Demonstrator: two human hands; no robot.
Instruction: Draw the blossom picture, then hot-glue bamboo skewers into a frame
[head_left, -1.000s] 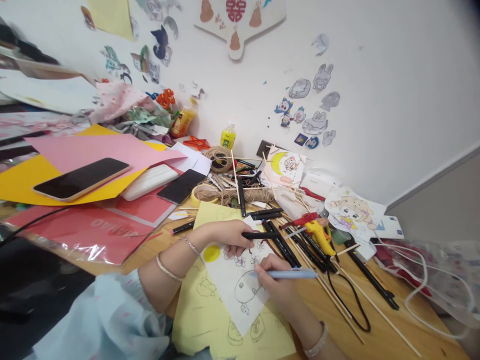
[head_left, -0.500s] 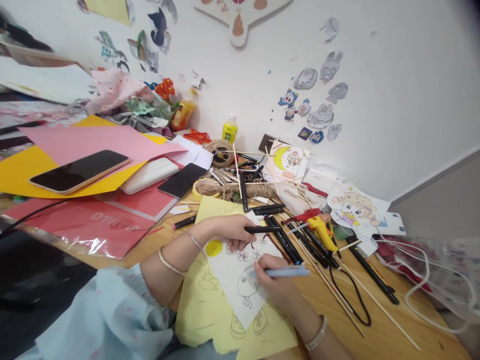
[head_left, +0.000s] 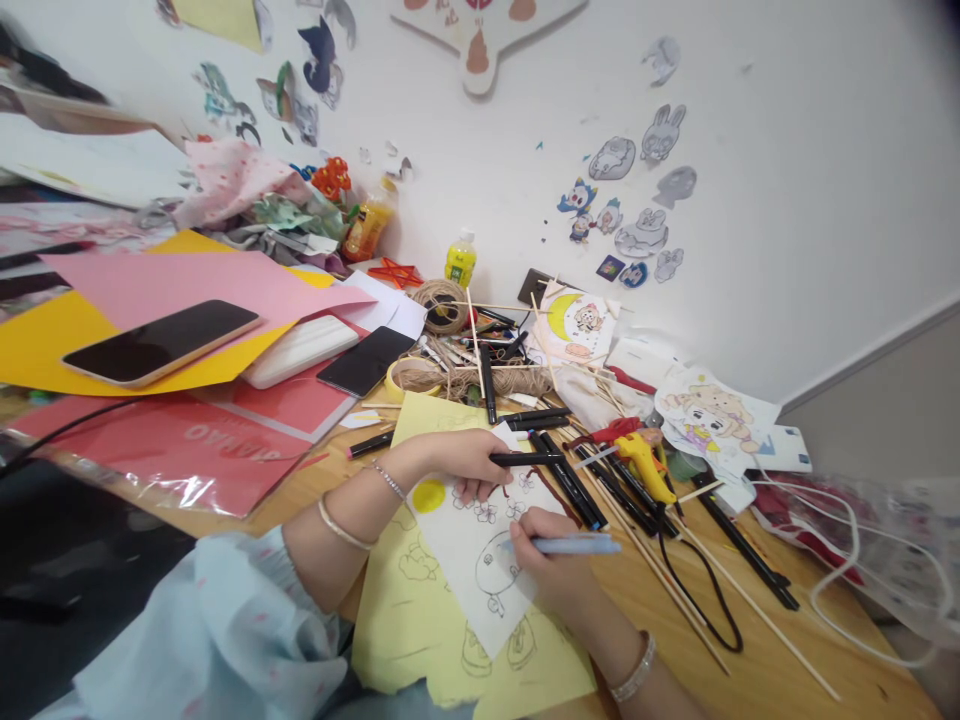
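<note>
Brown wood makes up the surface (head_left: 772, 690) in front of you, and it is very full of stuff. Closest to you, by the near edge, lies a yellow sheet (head_left: 390, 620) with line drawings on it, such as two shoes. On top of it lies a white sheet (head_left: 454, 560), turned so that one corner points at you. It has a yellow dot (head_left: 429, 496), little flowers (head_left: 486, 511) and a round shape (head_left: 491, 567) on it. Your right hand (head_left: 551, 560) has its grip closed around a light blue pen (head_left: 581, 544), with the tip at the round shape. You can't tell if the tip touches the sheet. Your left hand (head_left: 472, 460) rests on the far part of the white sheet, and its grip holds a black pen (head_left: 532, 459) that points toward the right edge. Just past your hands, on that side, black markers (head_left: 568, 482) lie in a bunch near a yellow glue gun (head_left: 649, 468). Over toward the left edge you have a red packet (head_left: 232, 450). Farther back are a dark phone (head_left: 367, 362) and some pink paper (head_left: 187, 285). By the far edge you can see a roll of string (head_left: 439, 288) and a yellow bottle (head_left: 460, 264). Behind it all, small cut-out pictures (head_left: 641, 232) are stuck on the white wall (head_left: 787, 150).
</note>
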